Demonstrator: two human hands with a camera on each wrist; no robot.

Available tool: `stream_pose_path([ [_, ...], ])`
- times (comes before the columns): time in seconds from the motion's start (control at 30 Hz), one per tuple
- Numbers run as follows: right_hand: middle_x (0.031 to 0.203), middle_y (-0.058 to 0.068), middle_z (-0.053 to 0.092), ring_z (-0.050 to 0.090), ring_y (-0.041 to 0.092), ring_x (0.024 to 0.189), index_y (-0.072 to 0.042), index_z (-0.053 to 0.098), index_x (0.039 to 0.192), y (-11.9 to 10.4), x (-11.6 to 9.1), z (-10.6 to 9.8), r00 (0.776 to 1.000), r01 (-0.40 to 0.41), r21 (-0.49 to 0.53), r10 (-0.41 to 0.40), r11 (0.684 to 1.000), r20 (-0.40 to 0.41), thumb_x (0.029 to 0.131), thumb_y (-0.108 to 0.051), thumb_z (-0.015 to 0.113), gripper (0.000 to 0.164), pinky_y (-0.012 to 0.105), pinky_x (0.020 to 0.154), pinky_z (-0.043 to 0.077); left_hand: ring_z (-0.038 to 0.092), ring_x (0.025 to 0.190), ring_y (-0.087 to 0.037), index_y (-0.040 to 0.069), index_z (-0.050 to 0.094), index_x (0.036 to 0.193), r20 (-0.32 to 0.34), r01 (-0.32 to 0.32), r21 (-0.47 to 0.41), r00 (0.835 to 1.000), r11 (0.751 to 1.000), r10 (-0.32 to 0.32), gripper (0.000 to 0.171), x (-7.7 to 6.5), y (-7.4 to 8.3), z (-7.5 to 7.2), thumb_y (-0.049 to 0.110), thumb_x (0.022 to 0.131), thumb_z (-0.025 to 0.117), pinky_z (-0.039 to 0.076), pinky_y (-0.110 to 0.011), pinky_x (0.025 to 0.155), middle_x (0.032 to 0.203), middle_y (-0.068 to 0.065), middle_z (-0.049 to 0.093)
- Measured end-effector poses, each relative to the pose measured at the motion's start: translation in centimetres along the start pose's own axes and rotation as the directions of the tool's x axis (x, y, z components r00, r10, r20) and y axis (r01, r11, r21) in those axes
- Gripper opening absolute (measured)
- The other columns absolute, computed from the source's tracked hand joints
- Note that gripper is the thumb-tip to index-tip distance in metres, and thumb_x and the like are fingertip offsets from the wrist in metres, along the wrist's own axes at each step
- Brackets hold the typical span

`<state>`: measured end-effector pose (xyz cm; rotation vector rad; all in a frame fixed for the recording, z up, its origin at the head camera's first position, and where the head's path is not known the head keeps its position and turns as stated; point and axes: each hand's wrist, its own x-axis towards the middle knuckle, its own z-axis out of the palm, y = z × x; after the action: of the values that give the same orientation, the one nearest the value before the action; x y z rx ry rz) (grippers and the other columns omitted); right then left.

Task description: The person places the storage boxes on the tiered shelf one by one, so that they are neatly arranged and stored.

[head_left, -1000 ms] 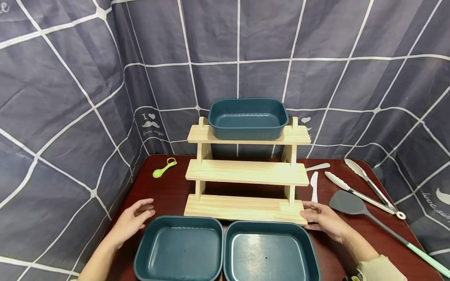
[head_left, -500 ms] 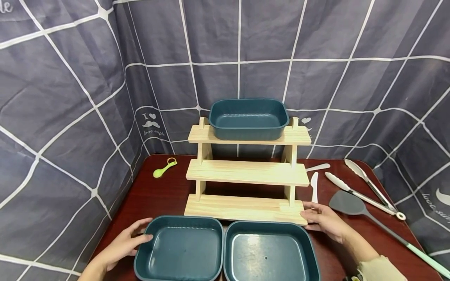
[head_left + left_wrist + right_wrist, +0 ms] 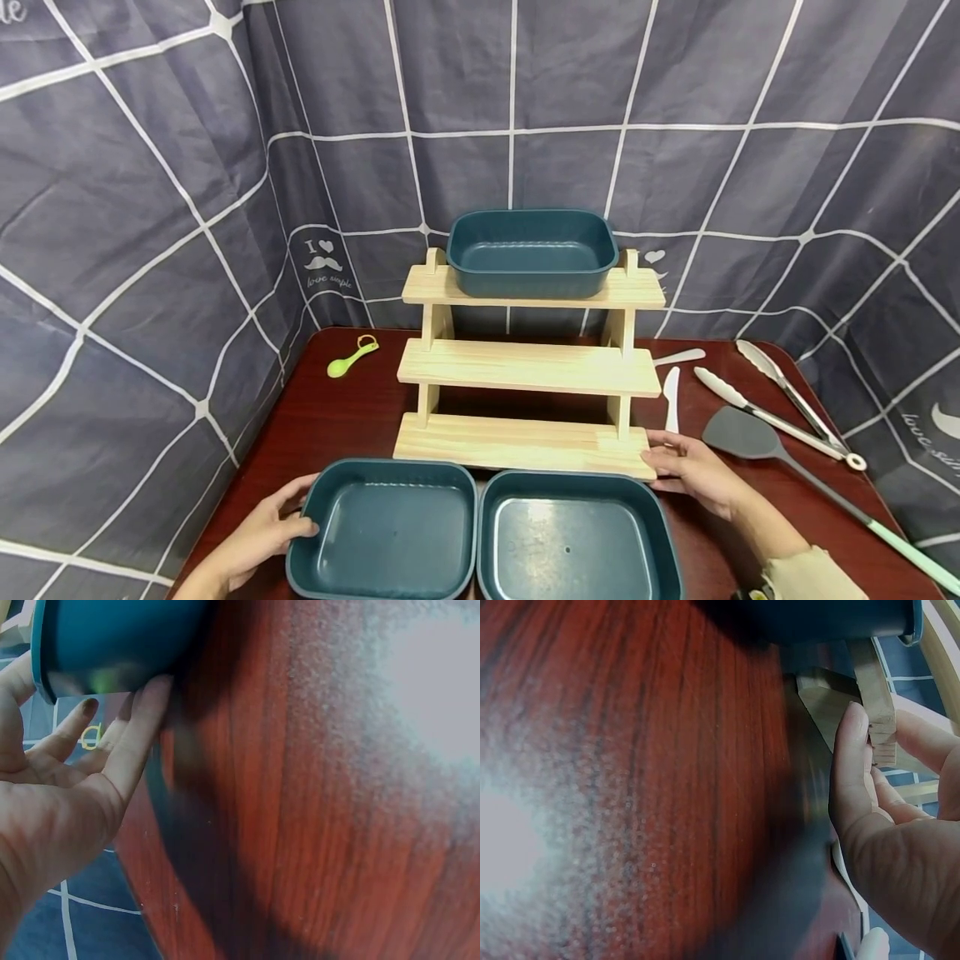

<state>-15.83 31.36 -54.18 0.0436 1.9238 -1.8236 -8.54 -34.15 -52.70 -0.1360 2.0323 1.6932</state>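
My left hand (image 3: 262,533) is at the left side of a dark teal plastic bin (image 3: 397,533). Its thumb hooks over the rim and the fingers lie against the outer wall, as the left wrist view of the bin (image 3: 112,645) shows. At the other side, my right hand (image 3: 697,475) grips the right end of the lowest board of a three-tier wooden shelf (image 3: 525,442). In the right wrist view the board end (image 3: 876,705) sits between thumb and fingers. A second teal bin (image 3: 577,533) stands beside the first, and a third bin (image 3: 532,258) rests on the top tier.
Right of the shelf lie a white knife (image 3: 671,400), metal tongs (image 3: 780,417) with pale tips and a grey spatula (image 3: 742,433). A green measuring spoon (image 3: 351,358) is at the back left. Grey curtain (image 3: 570,75) walls the table (image 3: 330,417).
My left hand has come down and forward from above the table onto the left bin's side and taken hold of its rim. The right hand stays on the shelf.
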Motion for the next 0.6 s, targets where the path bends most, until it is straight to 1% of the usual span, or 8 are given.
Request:
stream_pose_path([
  [0.13, 0.112, 0.009, 0.066, 0.070, 0.017, 0.096, 0.013, 0.020, 0.157, 0.1, 0.0, 0.0, 1.000, -0.006, -0.001, 0.006, 1.000, -0.005, 0.104, -0.018, 0.064, 0.075, 0.036, 0.083, 0.061, 0.064, 0.109, -0.031, 0.000, 0.029, 0.160, 0.011, 0.019, -0.019, 1.000, 1.000, -0.019, 0.073, -0.3, -0.2, -0.2, 0.003, 0.095, 0.063, 0.060, -0.052, 0.079, 0.133, -0.018, 0.058],
  [0.23, 0.113, 0.010, 0.066, 0.069, 0.017, 0.096, 0.014, 0.020, 0.156, 0.0, 0.0, 0.1, 1.000, -0.004, -0.002, 0.004, 1.000, -0.003, 0.104, -0.018, 0.064, 0.075, 0.036, 0.083, 0.061, 0.063, 0.112, -0.031, 0.000, 0.028, 0.160, 0.037, 0.026, -0.041, 0.999, 0.999, -0.024, 0.072, -0.5, -0.3, -0.4, 0.002, 0.096, 0.061, 0.060, -0.053, 0.080, 0.136, -0.019, 0.056],
  [0.4, 0.113, 0.009, 0.066, 0.069, 0.017, 0.097, 0.014, 0.019, 0.157, -0.1, -0.1, 0.1, 1.000, -0.012, -0.003, 0.012, 1.000, -0.009, 0.104, -0.019, 0.064, 0.077, 0.036, 0.083, 0.061, 0.061, 0.115, -0.031, -0.001, 0.025, 0.160, 0.093, 0.015, -0.081, 0.996, 0.997, -0.007, 0.072, -0.8, -0.4, -0.7, 0.001, 0.096, 0.059, 0.059, -0.055, 0.083, 0.141, -0.019, 0.053],
  [0.53, 0.113, 0.010, 0.065, 0.069, 0.017, 0.097, 0.014, 0.018, 0.157, -0.2, -0.1, 0.1, 1.000, -0.011, -0.001, 0.011, 1.000, -0.005, 0.104, -0.019, 0.064, 0.077, 0.036, 0.083, 0.061, 0.060, 0.116, -0.030, 0.001, 0.027, 0.160, 0.129, 0.029, -0.110, 0.991, 0.994, -0.014, 0.072, -1.1, -0.3, -0.9, 0.001, 0.096, 0.058, 0.058, -0.056, 0.085, 0.141, -0.016, 0.052],
  [0.6, 0.113, 0.010, 0.066, 0.069, 0.017, 0.097, 0.014, 0.018, 0.157, -0.2, -0.1, 0.1, 1.000, -0.009, 0.000, 0.009, 1.000, -0.003, 0.104, -0.019, 0.064, 0.077, 0.036, 0.083, 0.061, 0.060, 0.115, -0.031, 0.002, 0.029, 0.160, 0.136, 0.035, -0.116, 0.991, 0.993, -0.019, 0.071, -1.2, -0.3, -0.9, 0.002, 0.095, 0.058, 0.058, -0.056, 0.085, 0.140, -0.015, 0.052],
])
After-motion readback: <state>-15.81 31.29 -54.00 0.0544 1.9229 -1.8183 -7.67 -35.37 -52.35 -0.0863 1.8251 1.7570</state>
